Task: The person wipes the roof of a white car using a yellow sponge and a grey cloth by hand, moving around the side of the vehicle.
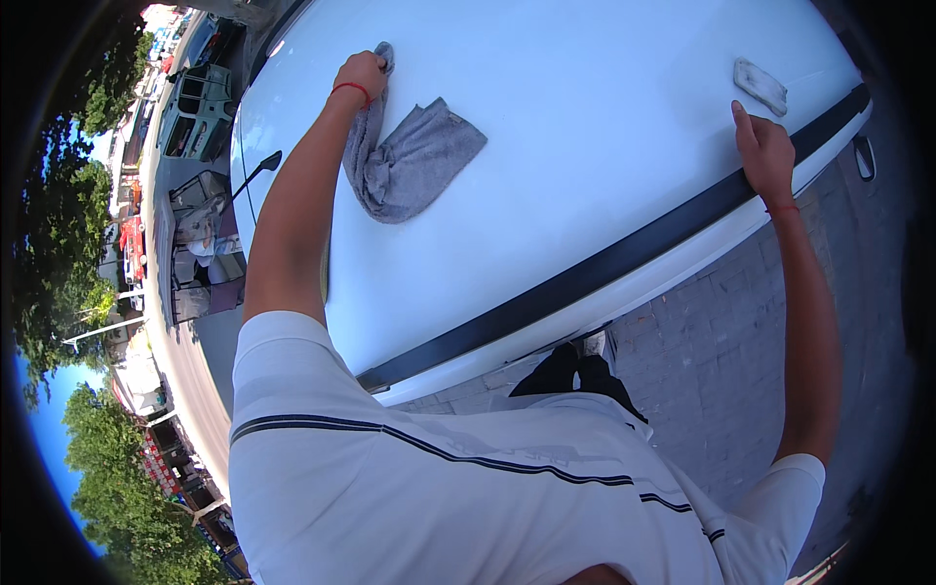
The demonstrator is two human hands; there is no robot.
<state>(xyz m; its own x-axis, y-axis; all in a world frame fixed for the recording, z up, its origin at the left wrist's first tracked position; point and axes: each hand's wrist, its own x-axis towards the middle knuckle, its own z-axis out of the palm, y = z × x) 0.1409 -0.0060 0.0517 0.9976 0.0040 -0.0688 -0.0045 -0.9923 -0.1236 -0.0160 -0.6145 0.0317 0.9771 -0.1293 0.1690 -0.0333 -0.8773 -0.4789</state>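
Note:
My left hand (362, 75) is closed on one end of a grey cloth (431, 157) at the upper left of the head view. The rest of the cloth trails in a curve and lies bunched on the white car roof (570, 183). At the right, my right hand (765, 153) rests by the dark trim strip along the roof edge, thumb pointing up the roof and fingers curled out of sight. Just beyond that thumb lies a small white and grey block-like object (761, 87), not touched by the hand; its kind is unclear.
A black roof strip (585, 274) runs along the near edge. The car's antenna (270, 162) stands at the left and a side mirror (864, 159) juts out at the right. Paving (702, 351) lies below. Parked vehicles, including a pale green van (194, 110), stand beyond the left end.

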